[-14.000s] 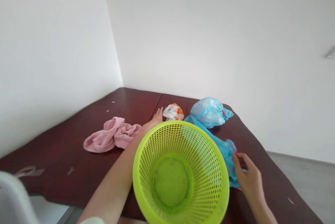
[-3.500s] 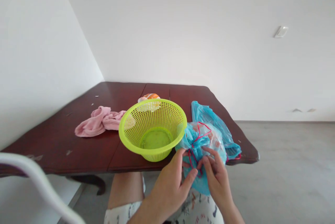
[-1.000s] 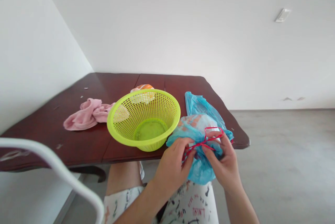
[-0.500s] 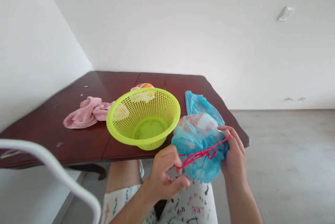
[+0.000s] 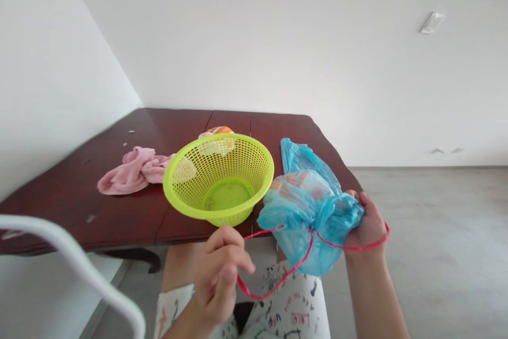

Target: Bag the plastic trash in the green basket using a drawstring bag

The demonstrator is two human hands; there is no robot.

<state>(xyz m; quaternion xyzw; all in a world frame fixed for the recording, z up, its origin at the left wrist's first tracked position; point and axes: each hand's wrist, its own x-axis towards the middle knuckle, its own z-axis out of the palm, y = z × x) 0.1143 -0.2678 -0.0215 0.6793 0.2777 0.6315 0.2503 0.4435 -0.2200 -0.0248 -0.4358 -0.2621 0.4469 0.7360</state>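
Note:
A translucent blue plastic bag with orange-and-white contents hangs in front of the table's near edge. My right hand grips its gathered blue plastic at the right. A long red drawstring runs out of the bag in a sagging loop. Its other strand passes around my right hand. My left hand is raised at the left of the bag, fingers curled, and the string seems to reach its fingertips. The exact pinch is partly hidden.
A lime-green plastic basket stands tilted on the dark red wooden table. Also on the table are a crumpled pink towel, a white-and-orange bundle and a second blue bag. A white chair frame intrudes at lower left.
My hands have moved apart, with the left drawing away to the lower left and the right moving right. The red string has opened from a tight tangle into a long loop.

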